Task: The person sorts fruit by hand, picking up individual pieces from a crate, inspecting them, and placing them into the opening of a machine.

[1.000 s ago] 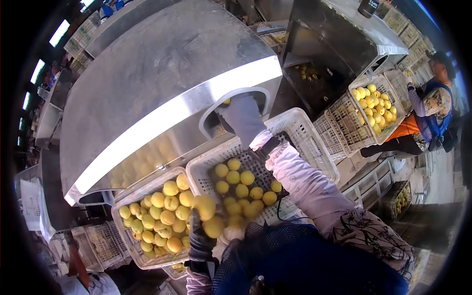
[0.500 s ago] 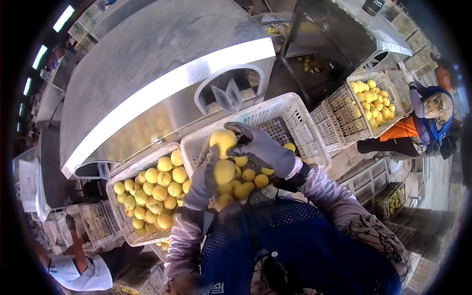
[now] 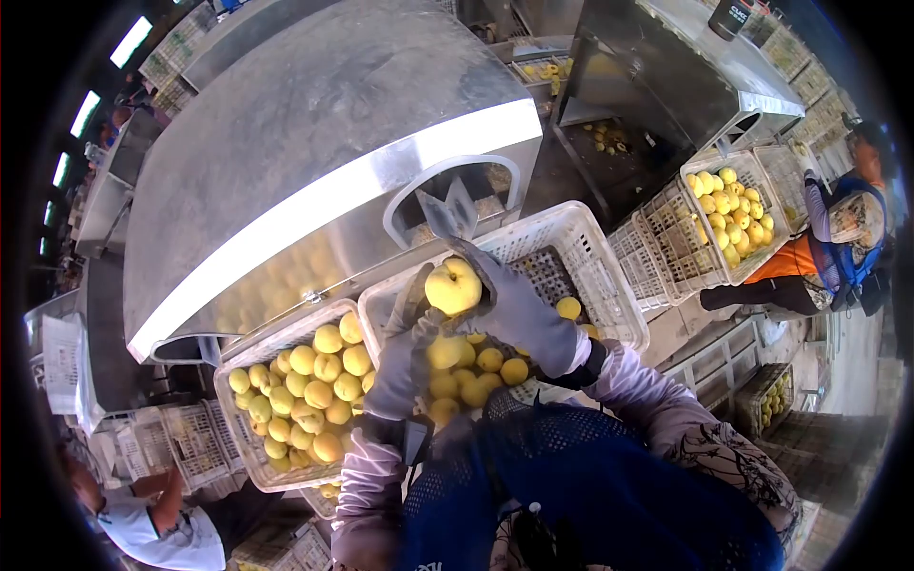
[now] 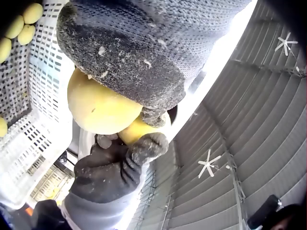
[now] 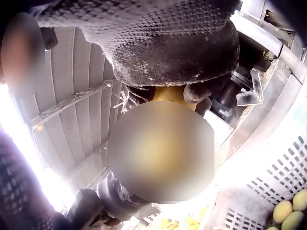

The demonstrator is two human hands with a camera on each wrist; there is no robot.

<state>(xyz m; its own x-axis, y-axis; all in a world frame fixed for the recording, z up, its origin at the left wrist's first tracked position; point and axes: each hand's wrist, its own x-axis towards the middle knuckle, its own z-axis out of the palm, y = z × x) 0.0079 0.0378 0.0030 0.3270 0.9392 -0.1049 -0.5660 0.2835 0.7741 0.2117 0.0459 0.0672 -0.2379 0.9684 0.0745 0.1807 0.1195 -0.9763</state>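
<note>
Both of my gloved hands meet over the middle crate in the head view. Between the fingers of my right hand and left hand a yellow peach is gripped, its stem dimple facing up. My left hand also holds a second peach lower down, against its palm. In the left wrist view this larger peach lies under the left thumb, with the pinched peach partly hidden behind. A blurred patch covers much of the right wrist view, below the right hand.
A steel machine with an arched opening and a V-shaped metal piece stands just ahead. Left of the middle crate, another crate is full of peaches. Loose peaches lie in the middle crate. At right, a person works beside stacked crates.
My right hand has come back out of the arched opening and taken hold of a peach together with the left. My left hand moved rightward from the full crate, bringing both peaches.
</note>
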